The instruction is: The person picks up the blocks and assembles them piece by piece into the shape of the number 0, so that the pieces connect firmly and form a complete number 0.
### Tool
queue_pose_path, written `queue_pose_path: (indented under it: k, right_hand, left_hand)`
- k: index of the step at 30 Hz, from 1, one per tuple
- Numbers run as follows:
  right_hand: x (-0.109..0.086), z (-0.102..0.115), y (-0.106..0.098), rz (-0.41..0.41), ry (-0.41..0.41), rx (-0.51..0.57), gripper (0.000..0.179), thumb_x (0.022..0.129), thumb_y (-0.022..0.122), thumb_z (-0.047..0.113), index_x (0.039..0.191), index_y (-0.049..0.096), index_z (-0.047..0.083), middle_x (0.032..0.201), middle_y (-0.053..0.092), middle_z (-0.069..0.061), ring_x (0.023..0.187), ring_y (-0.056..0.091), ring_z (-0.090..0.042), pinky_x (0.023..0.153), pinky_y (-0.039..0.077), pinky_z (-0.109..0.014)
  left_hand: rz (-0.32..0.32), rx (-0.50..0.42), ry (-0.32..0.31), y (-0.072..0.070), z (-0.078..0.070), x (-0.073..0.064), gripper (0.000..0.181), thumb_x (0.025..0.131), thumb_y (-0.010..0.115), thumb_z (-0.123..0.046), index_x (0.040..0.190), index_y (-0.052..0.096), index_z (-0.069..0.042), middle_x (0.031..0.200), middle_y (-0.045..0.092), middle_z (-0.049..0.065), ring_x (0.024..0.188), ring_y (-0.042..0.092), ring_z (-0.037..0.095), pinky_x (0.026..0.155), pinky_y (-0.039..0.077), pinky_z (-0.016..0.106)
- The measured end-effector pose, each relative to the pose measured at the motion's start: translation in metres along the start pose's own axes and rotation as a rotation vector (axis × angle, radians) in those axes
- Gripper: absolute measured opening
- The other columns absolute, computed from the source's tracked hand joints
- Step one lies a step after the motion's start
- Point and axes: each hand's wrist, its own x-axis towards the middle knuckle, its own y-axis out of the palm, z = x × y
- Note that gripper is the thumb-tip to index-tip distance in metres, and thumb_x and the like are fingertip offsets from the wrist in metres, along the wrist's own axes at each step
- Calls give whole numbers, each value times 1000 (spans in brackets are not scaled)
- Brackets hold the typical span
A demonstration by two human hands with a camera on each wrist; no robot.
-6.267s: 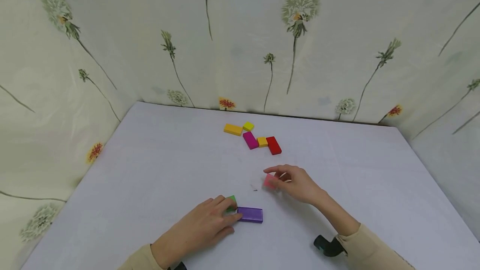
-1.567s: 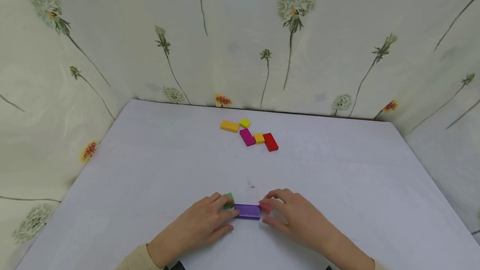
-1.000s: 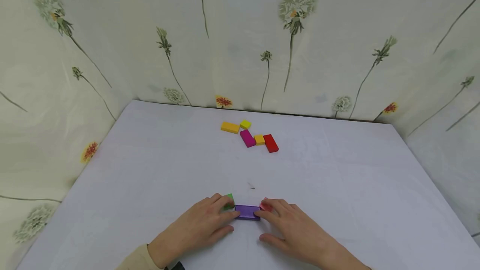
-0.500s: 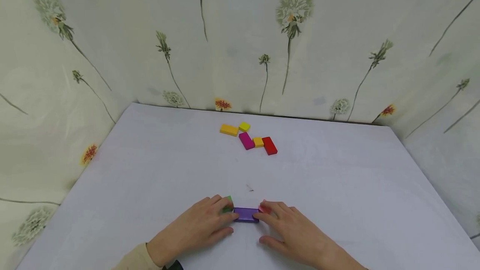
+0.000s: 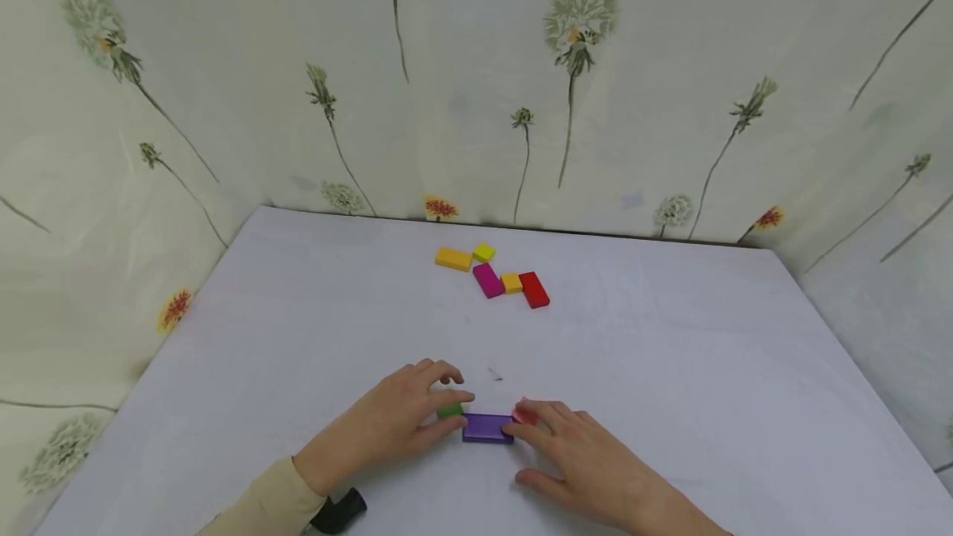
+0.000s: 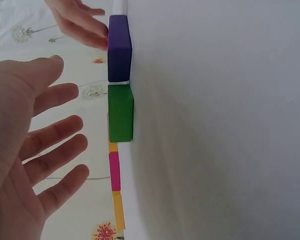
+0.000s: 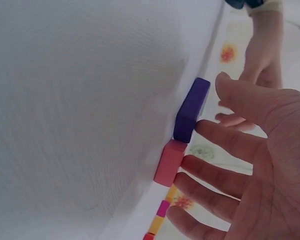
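Observation:
A purple block (image 5: 487,428) lies flat near the front, between my two hands. At its left end sits a green block (image 6: 121,113), partly under my left hand (image 5: 402,412) in the head view. That hand hovers just above the green block with fingers spread and holds nothing. At the purple block's right end is a pink block (image 7: 170,163), mostly covered in the head view. My right hand (image 5: 577,457) has its fingertips resting on the pink block and on the purple block's right end, fingers extended.
Further back lie an orange block (image 5: 453,259), a small yellow block (image 5: 484,252), a magenta block (image 5: 488,280), a small amber block (image 5: 511,283) and a red block (image 5: 533,289). A flowered cloth (image 5: 462,89) hangs behind the white table (image 5: 335,313).
The right hand brought the pink block to the purple block's right end and lowered its fingers onto both. Just now, the left hand lifted off the green and purple blocks.

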Motion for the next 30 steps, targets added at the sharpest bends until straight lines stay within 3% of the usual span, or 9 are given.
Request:
queue_pose_path:
  k: [10,20,30]
  right_hand:
    - [0,-2,-1,6,-8,-15,53,92,61,51,137,57,24,143,46,-5,126,46,-24,97,44,-48]
    - [0,-1,0,22,9,-10,54,92,62,51,138,56,24,144,45,-4,128,44,-24,99,43,-49]
    - [1,-1,0,33,13,-17,53,92,62,51,137,57,24,143,46,-4,127,45,-24,99,43,-49]
  left_hand:
    - [-37,-51,-88,-5,22,7,34,96,63,-37,126,67,-22,130,54,2,117,52,19,95,47,38]
    - [-127,-59,-141,-11,47,20,33,92,69,-30,123,69,-18,126,56,7,112,54,23,89,50,40]
    - [-116,-92,-232,-8,66,36,35,94,67,-31,126,67,-18,129,55,6,117,52,23,95,47,43]
